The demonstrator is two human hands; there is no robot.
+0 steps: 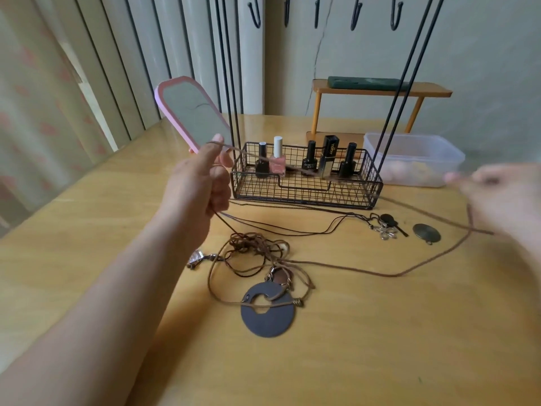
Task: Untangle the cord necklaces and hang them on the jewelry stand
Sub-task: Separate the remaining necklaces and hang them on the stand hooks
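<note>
Wooden table (380, 332) holds a tangle of cord necklaces (257, 259) near centre, with the black wire jewelry stand (304, 183) beyond it. Left hand (199, 183) pinches a brown cord (292, 168) stretched rightward to the blurred right hand (503, 194), whose grip I cannot tell.

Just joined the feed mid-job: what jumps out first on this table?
The left hand and the blurred right hand stretch a brown cord taut in front of the black wire basket. Below, a tangled heap of brown cords lies beside a dark grey disc pendant.
</note>
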